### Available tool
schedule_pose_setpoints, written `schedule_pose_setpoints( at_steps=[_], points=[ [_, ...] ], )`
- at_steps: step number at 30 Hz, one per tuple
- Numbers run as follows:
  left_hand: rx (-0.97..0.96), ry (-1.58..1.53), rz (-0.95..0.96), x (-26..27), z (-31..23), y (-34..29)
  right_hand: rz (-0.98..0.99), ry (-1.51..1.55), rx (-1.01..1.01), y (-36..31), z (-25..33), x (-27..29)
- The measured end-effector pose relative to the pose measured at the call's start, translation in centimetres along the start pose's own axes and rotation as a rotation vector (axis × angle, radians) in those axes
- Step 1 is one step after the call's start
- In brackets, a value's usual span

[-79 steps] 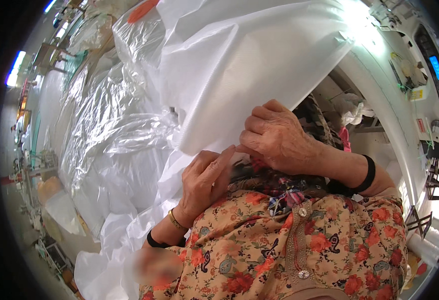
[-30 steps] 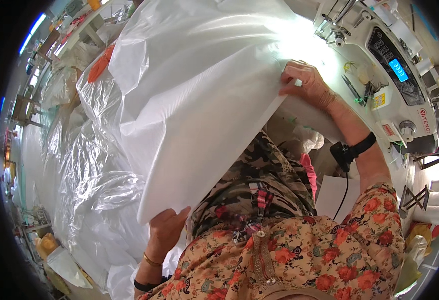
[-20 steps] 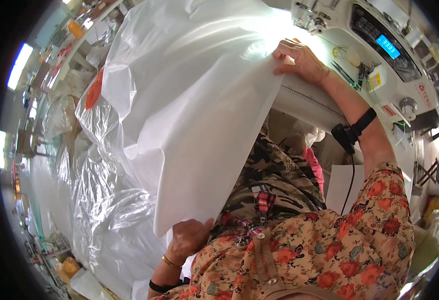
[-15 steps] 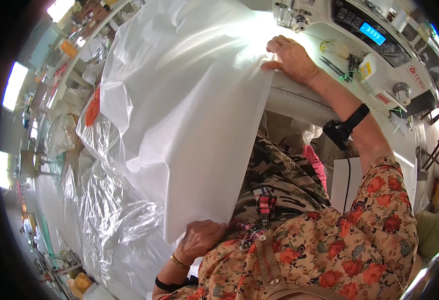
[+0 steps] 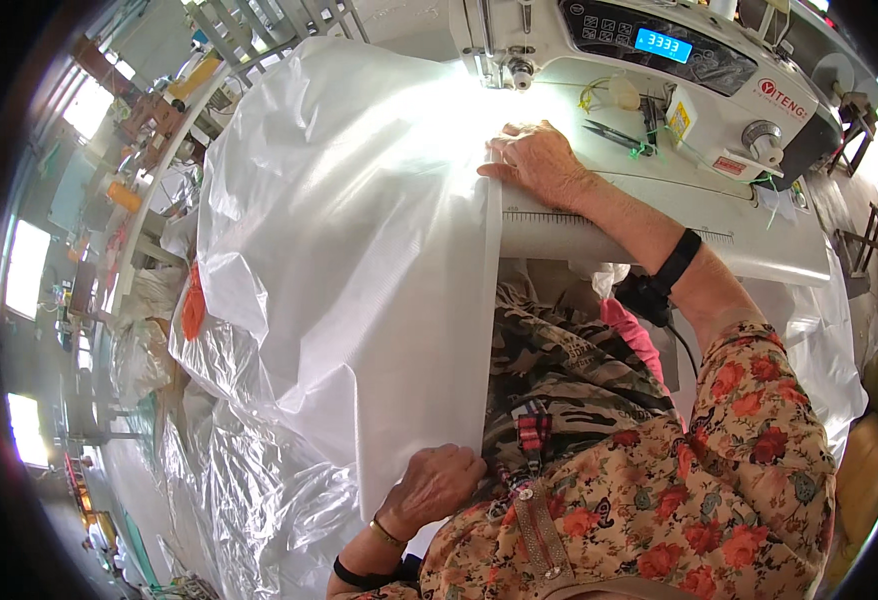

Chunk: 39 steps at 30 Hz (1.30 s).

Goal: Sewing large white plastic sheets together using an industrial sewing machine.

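A large white, finely ribbed, plastic-looking sheet (image 5: 414, 330) drapes from the sewing machine's bed down to my lap. My right hand (image 5: 537, 165), closed with bent fingers, pinches the sheet's right edge just in front of the needle area. At the near end of the same edge, my left hand (image 5: 437, 485) is closed around the sheet close to my body. Between the hands the edge runs nearly straight. The sewing machine (image 5: 649, 50) stands beyond my right hand, its needle head (image 5: 519, 70) beside a bright glare. Fingertips of both hands are partly hidden.
Dark tweezers or snips (image 5: 609, 132) and loose green thread (image 5: 641, 150) lie on the machine bed right of my hand. A ruler strip (image 5: 619, 225) runs along its front edge. Crinkled clear plastic (image 5: 269, 490) and an orange piece (image 5: 194, 305) lie at left.
The view has turned, so the machine appears farther left and more level. Both hands keep hold of the sheet; its edge hangs more upright in the picture.
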<state>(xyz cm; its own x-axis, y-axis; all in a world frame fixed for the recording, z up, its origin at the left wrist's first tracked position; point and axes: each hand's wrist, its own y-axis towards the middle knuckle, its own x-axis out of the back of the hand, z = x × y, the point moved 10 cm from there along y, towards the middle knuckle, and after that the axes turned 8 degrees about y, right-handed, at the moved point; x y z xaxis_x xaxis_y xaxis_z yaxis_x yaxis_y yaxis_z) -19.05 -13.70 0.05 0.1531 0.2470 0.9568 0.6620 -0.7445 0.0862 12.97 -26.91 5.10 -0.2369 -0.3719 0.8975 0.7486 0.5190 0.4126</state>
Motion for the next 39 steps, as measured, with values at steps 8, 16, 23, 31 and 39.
schedule_pose_setpoints(
  at_steps=[8, 16, 23, 31, 39],
  points=[
    [0.113, 0.230, -0.085, 2.4, 1.9, 2.0, 0.011, 0.079, -0.052, -0.2, -0.2, -0.3],
    [0.130, 0.302, -0.273, 4.3, 3.0, 4.6, 0.042, 0.107, -0.068, -0.2, -0.5, -0.5],
    [0.208, 0.419, -0.341, 6.7, 3.9, 6.6, -0.081, 0.147, 0.018, -0.4, 0.1, 0.2],
    [0.250, 0.419, -0.491, 9.2, 3.1, 7.2, 0.006, 0.518, 0.259, -0.6, 2.2, 0.9],
    [0.295, 0.343, -0.461, 8.1, 3.4, 7.9, 0.029, 0.359, 0.256, -0.8, 3.4, 0.3]
  ],
)
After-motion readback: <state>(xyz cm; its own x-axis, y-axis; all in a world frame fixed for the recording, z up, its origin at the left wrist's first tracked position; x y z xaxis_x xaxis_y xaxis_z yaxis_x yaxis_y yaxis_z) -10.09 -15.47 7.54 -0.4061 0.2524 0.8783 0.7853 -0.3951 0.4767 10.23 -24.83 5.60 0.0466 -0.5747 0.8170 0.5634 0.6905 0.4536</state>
